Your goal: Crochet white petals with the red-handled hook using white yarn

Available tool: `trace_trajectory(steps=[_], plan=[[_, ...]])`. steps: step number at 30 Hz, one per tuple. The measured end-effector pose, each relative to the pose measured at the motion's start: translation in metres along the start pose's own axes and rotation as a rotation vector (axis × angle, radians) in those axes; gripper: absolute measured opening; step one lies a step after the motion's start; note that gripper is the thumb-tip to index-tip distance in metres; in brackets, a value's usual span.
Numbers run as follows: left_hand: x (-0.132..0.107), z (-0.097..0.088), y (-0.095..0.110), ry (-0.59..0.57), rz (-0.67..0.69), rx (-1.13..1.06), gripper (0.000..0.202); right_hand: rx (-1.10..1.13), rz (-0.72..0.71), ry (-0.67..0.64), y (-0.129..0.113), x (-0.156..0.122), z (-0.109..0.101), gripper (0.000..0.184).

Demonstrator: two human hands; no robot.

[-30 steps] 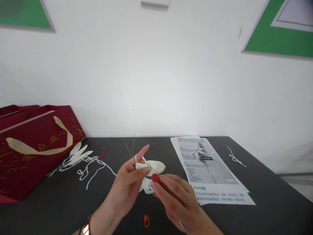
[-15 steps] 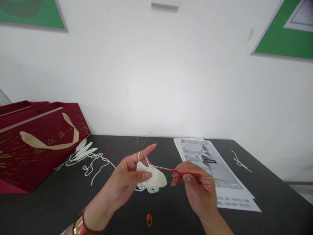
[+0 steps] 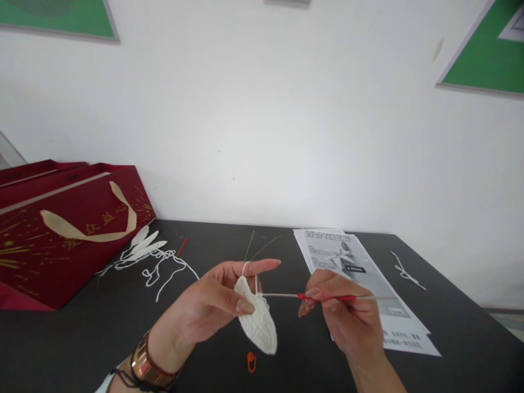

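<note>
A white crocheted petal [image 3: 262,322] hangs tip down from my left hand [image 3: 221,295], pinched under the thumb. Yarn loops over that hand's raised index finger, and two thin greenish wire ends [image 3: 252,246] stick up behind it. My right hand [image 3: 344,305] grips a crochet hook [image 3: 327,298] by its red handle, holding it nearly level. The hook's metal shaft reaches left to the petal's upper right edge, where yarn meets it; its very tip is hidden in the stitches. An orange stitch marker [image 3: 251,362] lies on the table below the petal.
Dark red gift bags [image 3: 82,234] stand at the left on the black table [image 3: 229,240]. Finished white petals [image 3: 145,244] with loose yarn and a red needle-like tool [image 3: 182,246] lie beside them. Printed sheets [image 3: 368,262] are at the right, with a knotted white yarn scrap [image 3: 405,273] beyond.
The petal has turned so its tip points down instead of right, showing more of its face. Both hands appear slightly further right, and the hook is more level.
</note>
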State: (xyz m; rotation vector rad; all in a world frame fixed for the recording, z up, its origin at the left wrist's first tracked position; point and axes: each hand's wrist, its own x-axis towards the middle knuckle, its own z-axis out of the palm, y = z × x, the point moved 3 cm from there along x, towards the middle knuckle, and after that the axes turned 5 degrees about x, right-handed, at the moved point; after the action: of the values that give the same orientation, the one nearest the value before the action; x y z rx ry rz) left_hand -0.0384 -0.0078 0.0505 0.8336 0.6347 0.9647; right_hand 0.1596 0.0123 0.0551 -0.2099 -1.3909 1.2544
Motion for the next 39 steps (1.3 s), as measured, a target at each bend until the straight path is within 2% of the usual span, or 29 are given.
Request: trace_trajectory(steps=[8,11,15,18,22,25,32,39], plan=[[-0.002,0.002,-0.002,-0.074,-0.052,0.037,0.06,0.057,0.044,-0.027,-0.003,0.001,-0.002,0.01],[-0.005,0.004,0.0,-0.08,-0.036,0.137,0.056,0.167,0.109,0.038,0.002,0.003,-0.002,0.01],[-0.007,0.008,0.006,-0.024,0.118,0.38,0.043,0.394,0.354,0.22,0.022,0.003,0.003,0.012],[-0.005,0.007,0.008,0.096,0.291,0.61,0.04,0.537,0.505,0.384,0.037,0.001,0.006,0.014],[0.0,0.004,0.0,0.203,0.427,0.844,0.041,0.604,0.572,0.503,0.048,-0.004,0.012,0.019],[0.004,0.002,-0.006,0.247,0.451,0.817,0.043,0.544,0.517,0.523,0.047,-0.005,0.015,0.022],[0.011,0.004,-0.01,0.36,0.475,0.569,0.026,0.453,0.479,0.519,0.045,-0.003,0.019,0.023],[0.014,0.0,-0.021,0.488,0.395,0.38,0.049,0.403,0.469,0.553,0.047,-0.002,0.015,0.025]])
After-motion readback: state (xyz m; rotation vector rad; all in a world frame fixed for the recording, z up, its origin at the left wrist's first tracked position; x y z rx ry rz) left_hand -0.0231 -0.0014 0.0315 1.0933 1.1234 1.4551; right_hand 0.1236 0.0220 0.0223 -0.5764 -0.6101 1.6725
